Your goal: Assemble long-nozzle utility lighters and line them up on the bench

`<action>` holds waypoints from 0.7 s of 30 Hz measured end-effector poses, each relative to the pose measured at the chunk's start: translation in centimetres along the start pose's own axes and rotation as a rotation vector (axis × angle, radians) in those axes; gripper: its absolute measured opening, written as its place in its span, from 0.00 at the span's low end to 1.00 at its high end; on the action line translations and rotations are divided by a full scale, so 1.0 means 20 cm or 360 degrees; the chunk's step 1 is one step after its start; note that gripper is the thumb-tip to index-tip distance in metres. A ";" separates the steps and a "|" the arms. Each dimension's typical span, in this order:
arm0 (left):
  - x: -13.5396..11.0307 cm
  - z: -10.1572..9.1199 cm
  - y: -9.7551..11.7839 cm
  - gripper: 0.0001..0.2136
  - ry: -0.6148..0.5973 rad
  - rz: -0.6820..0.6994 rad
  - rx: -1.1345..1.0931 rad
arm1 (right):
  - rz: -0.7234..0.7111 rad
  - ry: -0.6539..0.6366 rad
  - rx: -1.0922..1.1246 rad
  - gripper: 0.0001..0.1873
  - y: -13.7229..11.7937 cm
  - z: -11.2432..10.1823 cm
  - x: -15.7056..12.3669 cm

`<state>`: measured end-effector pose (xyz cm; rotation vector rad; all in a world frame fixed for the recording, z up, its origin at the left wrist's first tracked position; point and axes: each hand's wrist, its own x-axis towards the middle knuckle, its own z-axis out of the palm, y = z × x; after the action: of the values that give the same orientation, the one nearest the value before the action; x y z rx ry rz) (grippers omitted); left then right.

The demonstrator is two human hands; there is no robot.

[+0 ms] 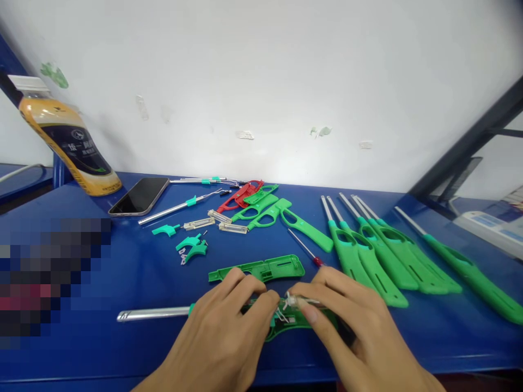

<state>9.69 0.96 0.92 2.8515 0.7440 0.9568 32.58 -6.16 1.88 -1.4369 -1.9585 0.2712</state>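
Centrally, left hand point(235, 321) curled over green shell point(286, 329), grip hidden, right hand point(351, 321) pinched clear piece point(296, 301), another shell point(267, 269) lay just beyond.

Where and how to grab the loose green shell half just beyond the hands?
Probably pinch the green shell half by its broad right end, across the long edges, from above: it lies flat, hollow side up, and the left hand crowds its narrower left part.

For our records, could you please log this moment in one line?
Left hand: at nearer casing; right hand: pinching clear part; screwdriver: on table
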 end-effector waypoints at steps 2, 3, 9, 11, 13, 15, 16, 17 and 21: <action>0.00 0.00 0.00 0.16 0.0016 0.0003 0.0011 | 0.0008 -0.0003 -0.0001 0.14 0.00 0.00 0.01; 0.00 0.00 0.00 0.16 0.0027 0.0004 0.0012 | 0.0010 0.0004 -0.0001 0.14 0.01 0.00 0.01; -0.01 0.00 0.01 0.15 0.0045 0.0012 -0.0013 | -0.0008 -0.0043 0.0003 0.14 0.00 -0.01 0.01; -0.01 0.00 0.01 0.15 0.0051 0.0012 -0.0023 | -0.0039 -0.0073 0.0010 0.15 0.00 -0.02 0.01; 0.00 0.00 0.01 0.15 0.0062 0.0027 -0.0009 | -0.0066 -0.0074 0.0006 0.15 0.00 -0.02 0.01; 0.00 -0.01 0.01 0.15 0.0073 0.0048 0.0024 | -0.0071 -0.0065 -0.0006 0.15 0.00 -0.02 0.01; 0.00 -0.01 0.01 0.16 0.0078 0.0055 0.0037 | -0.0072 -0.0060 -0.0011 0.15 0.00 -0.02 0.01; 0.00 -0.01 0.01 0.16 0.0082 0.0057 0.0044 | -0.0075 -0.0052 -0.0016 0.15 0.00 -0.02 0.01; 0.00 -0.02 0.01 0.17 0.0072 0.0055 0.0044 | -0.0100 -0.0041 -0.0025 0.15 0.01 -0.02 0.01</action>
<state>9.54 0.78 1.22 2.8845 0.7200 1.0264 32.88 -6.02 2.16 -1.3854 -2.0263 0.2476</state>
